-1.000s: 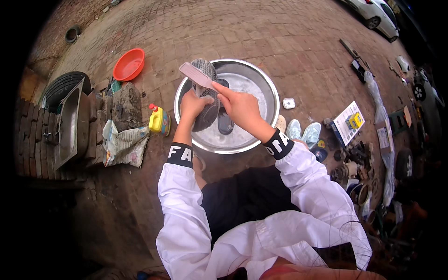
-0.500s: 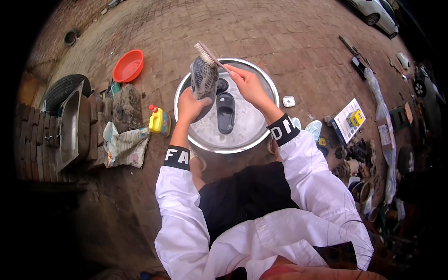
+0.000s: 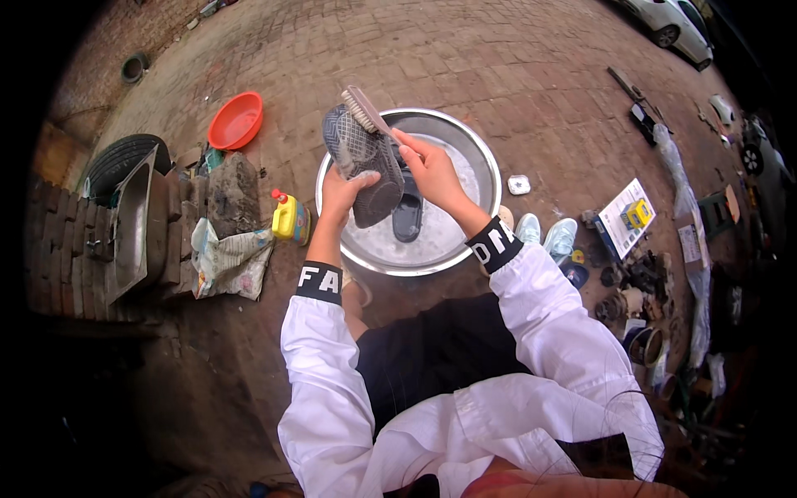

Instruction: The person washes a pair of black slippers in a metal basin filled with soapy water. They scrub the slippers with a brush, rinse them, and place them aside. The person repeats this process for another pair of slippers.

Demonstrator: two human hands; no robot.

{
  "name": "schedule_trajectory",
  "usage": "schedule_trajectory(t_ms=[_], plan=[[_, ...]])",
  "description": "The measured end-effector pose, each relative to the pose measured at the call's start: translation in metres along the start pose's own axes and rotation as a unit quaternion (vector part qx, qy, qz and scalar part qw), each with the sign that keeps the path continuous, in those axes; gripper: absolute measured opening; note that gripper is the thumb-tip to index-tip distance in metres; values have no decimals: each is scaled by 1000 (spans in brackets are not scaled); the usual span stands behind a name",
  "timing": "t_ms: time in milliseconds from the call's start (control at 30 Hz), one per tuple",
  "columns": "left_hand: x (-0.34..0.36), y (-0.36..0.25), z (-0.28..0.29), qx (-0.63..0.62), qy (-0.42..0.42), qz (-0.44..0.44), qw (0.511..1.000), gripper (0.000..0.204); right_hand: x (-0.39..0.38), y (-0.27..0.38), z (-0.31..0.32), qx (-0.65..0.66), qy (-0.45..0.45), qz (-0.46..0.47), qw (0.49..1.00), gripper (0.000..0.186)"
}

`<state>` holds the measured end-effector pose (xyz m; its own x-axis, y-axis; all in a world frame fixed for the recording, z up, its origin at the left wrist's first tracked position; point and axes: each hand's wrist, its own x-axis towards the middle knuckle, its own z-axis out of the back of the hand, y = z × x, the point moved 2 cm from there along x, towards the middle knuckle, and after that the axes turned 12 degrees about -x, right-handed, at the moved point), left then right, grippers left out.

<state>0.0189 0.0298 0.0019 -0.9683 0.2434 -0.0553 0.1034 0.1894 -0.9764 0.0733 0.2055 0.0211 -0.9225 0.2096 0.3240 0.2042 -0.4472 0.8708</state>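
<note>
My left hand [image 3: 342, 192] grips a dark grey slipper [image 3: 378, 197] around its edge, thumb pressed on the patterned sole, which faces up. In my right hand [image 3: 430, 172] is a scrub brush [image 3: 364, 110] with a pinkish-brown back and pale bristles. Its bristles lie against the sole's front part. Below both hands stands a wide round metal basin [image 3: 415, 271] with some cloudy water in it. A second dark slipper [image 3: 407, 222] lies in the basin, partly hidden by the held one and my right hand.
Left of the basin are a yellow jug [image 3: 290, 219] with a red cap, a red plastic tub [image 3: 236, 121], a crumpled sack [image 3: 226, 259] and a metal sink [image 3: 137, 220]. To the right sit a small white box [image 3: 519, 184], pale shoes [image 3: 560, 237] and assorted clutter on brick paving.
The held slipper has tilted so that more of its sole shows, its toe swinging left and its heel coming lower. The brush has shifted slightly down along the sole.
</note>
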Motion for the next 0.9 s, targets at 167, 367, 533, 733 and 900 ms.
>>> schedule_trajectory(t_ms=[167, 367, 533, 733, 900], plan=[[21, 7, 23, -197, -47, 33, 979, 46, -18, 2, -8, -67, 39, -30, 997, 33], [33, 3, 58, -271, -27, 53, 961, 45, -32, 15, -8, -81, 51, -24, 995, 33], [7, 1, 31, -74, 86, 65, 991, 46, 4, 13, 7, -53, -2, 18, 998, 34], [17, -5, 63, -250, 11, 103, 963, 31, -12, 9, -3, -39, 37, 60, 997, 34], [0, -7, 30, -148, 99, 82, 981, 55, 6, 13, 8, -15, 19, 62, 998, 35]])
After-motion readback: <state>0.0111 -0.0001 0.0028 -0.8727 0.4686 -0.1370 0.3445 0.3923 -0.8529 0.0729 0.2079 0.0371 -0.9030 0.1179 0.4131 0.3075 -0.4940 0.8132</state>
